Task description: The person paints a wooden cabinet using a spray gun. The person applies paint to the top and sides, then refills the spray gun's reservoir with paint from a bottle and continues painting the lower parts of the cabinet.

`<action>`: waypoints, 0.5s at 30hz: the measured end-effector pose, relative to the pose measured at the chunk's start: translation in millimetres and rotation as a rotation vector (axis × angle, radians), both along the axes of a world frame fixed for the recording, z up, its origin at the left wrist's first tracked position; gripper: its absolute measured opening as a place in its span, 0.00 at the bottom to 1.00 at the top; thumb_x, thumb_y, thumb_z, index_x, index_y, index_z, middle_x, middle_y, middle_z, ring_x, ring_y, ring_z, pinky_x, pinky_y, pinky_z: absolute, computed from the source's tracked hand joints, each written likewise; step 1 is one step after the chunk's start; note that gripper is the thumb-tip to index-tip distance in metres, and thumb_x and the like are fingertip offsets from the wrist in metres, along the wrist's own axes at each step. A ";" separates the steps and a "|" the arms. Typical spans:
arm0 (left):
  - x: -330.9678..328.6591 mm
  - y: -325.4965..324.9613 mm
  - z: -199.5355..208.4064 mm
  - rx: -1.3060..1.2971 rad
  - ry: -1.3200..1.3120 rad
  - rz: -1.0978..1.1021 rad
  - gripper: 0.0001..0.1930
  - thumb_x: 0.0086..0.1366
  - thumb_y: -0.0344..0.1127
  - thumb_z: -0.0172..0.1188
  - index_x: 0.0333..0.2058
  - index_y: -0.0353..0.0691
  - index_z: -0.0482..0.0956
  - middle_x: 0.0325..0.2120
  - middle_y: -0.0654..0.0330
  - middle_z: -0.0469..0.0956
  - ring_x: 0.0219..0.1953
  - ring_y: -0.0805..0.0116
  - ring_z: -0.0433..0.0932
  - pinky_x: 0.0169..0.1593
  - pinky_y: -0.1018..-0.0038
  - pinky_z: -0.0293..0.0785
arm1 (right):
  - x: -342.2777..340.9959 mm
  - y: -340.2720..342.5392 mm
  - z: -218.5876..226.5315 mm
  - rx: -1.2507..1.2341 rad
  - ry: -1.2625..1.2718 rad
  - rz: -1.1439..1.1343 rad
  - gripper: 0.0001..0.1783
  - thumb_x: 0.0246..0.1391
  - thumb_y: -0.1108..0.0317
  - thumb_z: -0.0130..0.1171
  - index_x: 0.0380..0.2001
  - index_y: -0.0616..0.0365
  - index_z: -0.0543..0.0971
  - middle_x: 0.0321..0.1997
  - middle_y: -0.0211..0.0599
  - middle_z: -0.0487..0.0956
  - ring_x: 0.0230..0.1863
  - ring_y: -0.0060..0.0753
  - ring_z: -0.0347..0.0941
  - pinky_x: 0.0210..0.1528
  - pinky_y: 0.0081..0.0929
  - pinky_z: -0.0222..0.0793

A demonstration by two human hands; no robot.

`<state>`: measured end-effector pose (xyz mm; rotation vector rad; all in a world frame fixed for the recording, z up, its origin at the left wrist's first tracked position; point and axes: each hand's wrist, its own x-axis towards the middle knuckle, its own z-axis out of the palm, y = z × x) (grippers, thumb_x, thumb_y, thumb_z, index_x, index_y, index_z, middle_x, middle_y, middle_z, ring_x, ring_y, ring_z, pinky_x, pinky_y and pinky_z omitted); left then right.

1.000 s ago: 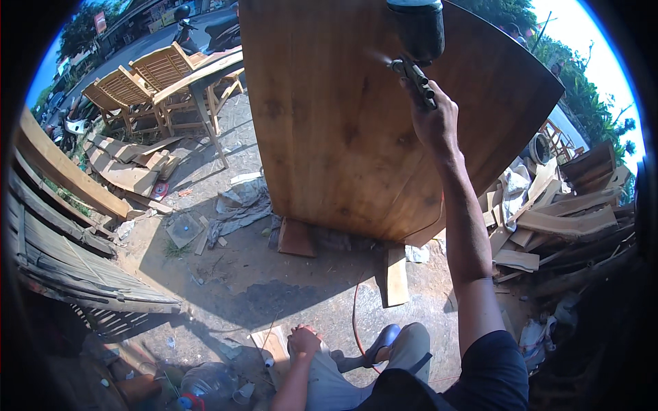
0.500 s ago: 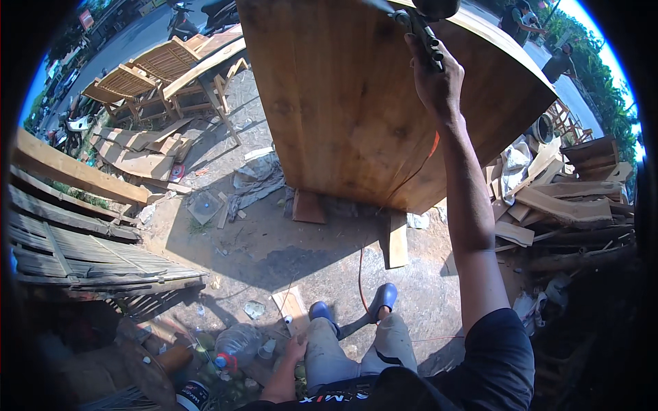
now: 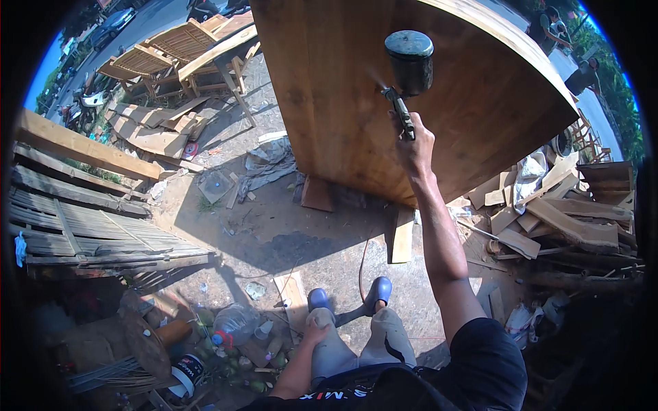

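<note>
My right hand point(image 3: 415, 149) is wrapped round the handle of a spray gun point(image 3: 399, 109), held out at arm's length. On the gun sits a dark metal paint cup point(image 3: 410, 65) with a rounded lid. A faint mist shows by the nozzle, which faces a large brown wooden panel point(image 3: 329, 103). The panel stands on wooden blocks, its upper edge curved and pale in the sun. Down at my left knee, my left hand point(image 3: 317, 333) rests on the trouser leg, fingers laid over it and holding nothing.
A hose point(image 3: 363, 267) runs along the ground between my blue clogs point(image 3: 382, 289). Scrap wood point(image 3: 576, 219) is heaped at right; slatted wooden chairs point(image 3: 181, 41) stand far left. Near left lie a clear plastic bottle point(image 3: 236, 323) and a bucket point(image 3: 185, 373). Two people point(image 3: 548, 31) are at far right.
My right hand has come down and nearer with the spray gun, bringing the whole cup into view. My left hand has shifted a little onto the knee. The view has tilted slightly.
</note>
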<state>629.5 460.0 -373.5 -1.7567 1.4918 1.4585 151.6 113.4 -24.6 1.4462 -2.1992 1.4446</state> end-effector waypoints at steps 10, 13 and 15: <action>8.6 -0.3 -33.9 -0.016 -0.189 -0.244 0.56 0.55 0.60 0.74 0.76 0.53 0.52 0.69 0.29 0.58 0.68 0.29 0.65 0.66 0.46 0.71 | 21.9 9.1 -189.4 0.168 -0.086 -0.098 0.15 0.67 0.56 0.66 0.37 0.57 0.81 0.22 0.47 0.79 0.23 0.49 0.79 0.30 0.40 0.72; 22.0 -11.4 -20.0 -0.051 -0.144 -0.191 0.49 0.54 0.55 0.74 0.72 0.53 0.60 0.66 0.29 0.61 0.66 0.27 0.68 0.64 0.46 0.73 | 39.6 12.5 -244.9 0.194 -0.199 -0.144 0.17 0.66 0.55 0.67 0.37 0.60 0.82 0.19 0.43 0.78 0.22 0.36 0.79 0.28 0.37 0.72; 23.2 -18.8 -7.2 -0.037 -0.143 -0.171 0.46 0.55 0.53 0.73 0.71 0.53 0.63 0.65 0.29 0.62 0.64 0.26 0.69 0.63 0.46 0.73 | 42.7 15.3 -286.0 0.180 -0.243 -0.131 0.18 0.65 0.56 0.68 0.32 0.60 0.78 0.19 0.43 0.77 0.20 0.42 0.74 0.27 0.38 0.69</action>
